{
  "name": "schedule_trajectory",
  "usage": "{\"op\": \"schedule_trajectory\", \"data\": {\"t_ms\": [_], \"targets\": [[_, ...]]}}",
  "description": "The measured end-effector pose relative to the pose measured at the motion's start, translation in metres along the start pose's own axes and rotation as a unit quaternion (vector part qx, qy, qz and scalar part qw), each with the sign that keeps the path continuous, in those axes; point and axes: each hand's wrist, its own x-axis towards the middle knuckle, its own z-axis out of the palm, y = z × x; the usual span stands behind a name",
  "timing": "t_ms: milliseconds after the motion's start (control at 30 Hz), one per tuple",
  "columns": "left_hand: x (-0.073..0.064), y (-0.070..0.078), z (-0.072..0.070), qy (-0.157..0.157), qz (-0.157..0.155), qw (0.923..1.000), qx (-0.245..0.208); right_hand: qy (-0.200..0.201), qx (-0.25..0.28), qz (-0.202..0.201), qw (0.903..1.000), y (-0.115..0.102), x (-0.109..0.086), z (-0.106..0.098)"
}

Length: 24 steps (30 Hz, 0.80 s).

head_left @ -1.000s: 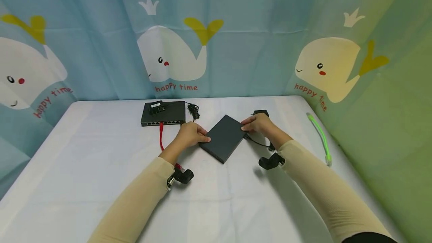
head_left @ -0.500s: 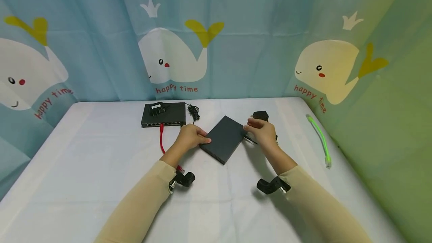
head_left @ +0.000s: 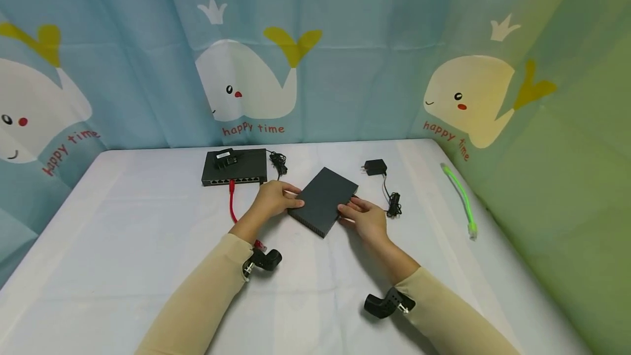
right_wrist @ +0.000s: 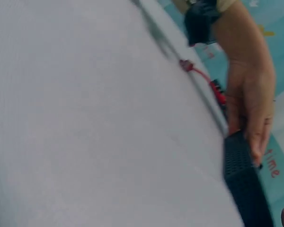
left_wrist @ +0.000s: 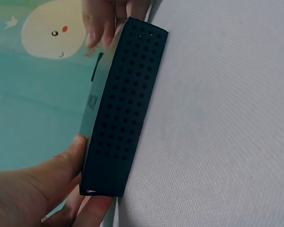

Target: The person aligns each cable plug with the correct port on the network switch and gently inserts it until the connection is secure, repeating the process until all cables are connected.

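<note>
A dark grey network switch (head_left: 323, 201) is held at an angle over the white table, its perforated side (left_wrist: 125, 109) facing the left wrist camera. My left hand (head_left: 276, 199) grips its left corner, thumb on top and fingers beneath. At the right edge, my right hand (head_left: 367, 221) holds the switch, with the thumb near the top face and some fingers hidden behind the edge. Just right of that edge lies a black power adapter (head_left: 376, 167) with a bundled cord (head_left: 394, 204).
Another black network switch (head_left: 235, 169) stands at the back left, a small adapter (head_left: 225, 159) on top and a coiled black cord (head_left: 278, 163) beside it. A red network cable (head_left: 232, 201) runs from its ports. Far right lies a green network cable (head_left: 460, 196).
My right hand has left the upper right corner of the switch, moved over the cord, then come down and left to the switch's right edge. The adapter is now uncovered. My left hand stays put.
</note>
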Motion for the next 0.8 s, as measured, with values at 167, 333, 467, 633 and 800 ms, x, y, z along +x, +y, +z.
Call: {"op": "schedule_trajectory", "data": {"t_ms": [167,333,467,633,800], "targets": [[0.001,-0.002,-0.002,-0.004,-0.002,1.0000,-0.001,0.052,-0.045,-0.015,0.9975,0.007,0.005,0.010],[0.000,-0.002,-0.004,-0.005,0.001,1.0000,0.004,0.077,-0.104,-0.026,0.9913,0.010,0.008,0.014],[-0.001,-0.003,-0.003,-0.010,0.004,0.9999,-0.003,0.073,-0.120,-0.022,0.9899,0.008,0.009,0.015],[-0.005,-0.004,-0.001,-0.018,0.000,0.9995,-0.026,0.057,-0.113,-0.015,0.9918,0.003,0.012,0.014],[-0.010,-0.003,0.002,-0.014,-0.006,0.9986,-0.051,0.038,-0.117,-0.010,0.9924,-0.004,0.014,0.011]]}}
